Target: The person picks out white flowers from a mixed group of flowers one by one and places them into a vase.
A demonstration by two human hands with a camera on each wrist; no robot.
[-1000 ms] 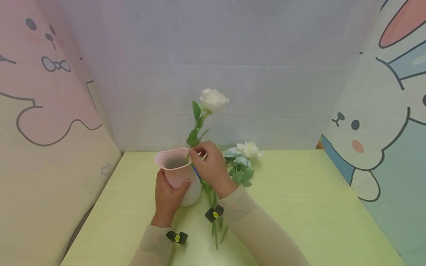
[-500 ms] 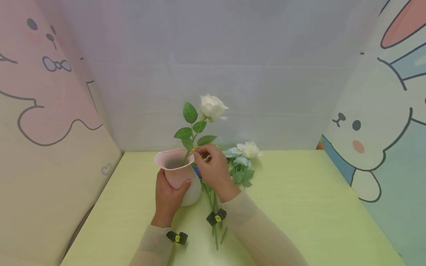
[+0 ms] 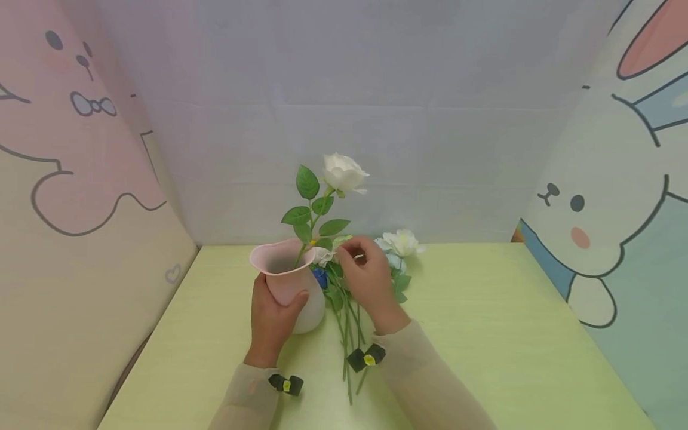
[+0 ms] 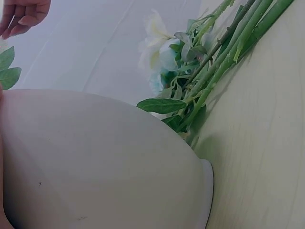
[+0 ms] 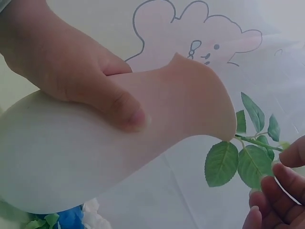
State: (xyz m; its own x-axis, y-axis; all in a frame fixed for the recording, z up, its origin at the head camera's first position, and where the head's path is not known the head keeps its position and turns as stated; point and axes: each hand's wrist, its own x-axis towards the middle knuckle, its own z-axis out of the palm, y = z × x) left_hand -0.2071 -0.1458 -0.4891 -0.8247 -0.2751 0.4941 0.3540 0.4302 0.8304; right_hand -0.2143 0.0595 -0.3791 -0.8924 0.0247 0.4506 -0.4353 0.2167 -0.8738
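My left hand grips the pink-and-white vase round its side, thumb across the front in the right wrist view. A white rose with green leaves stands in the vase, its stem leaning on the right of the rim and its bloom tilted right. Just right of the rim is my right hand, fingers loosely curled and holding nothing. In the left wrist view, that right hand hangs apart at the upper left, above the vase.
Beside the vase lie several flowers with long green stems. Among them are a blue bloom and a white bloom. A pale grey backdrop and cartoon-printed side panels surround the light yellow-green table.
The rose has gone lower into the vase and turned, its leaves now spread. My right hand has let go of its stem and moved right. The left hand stays on the vase.
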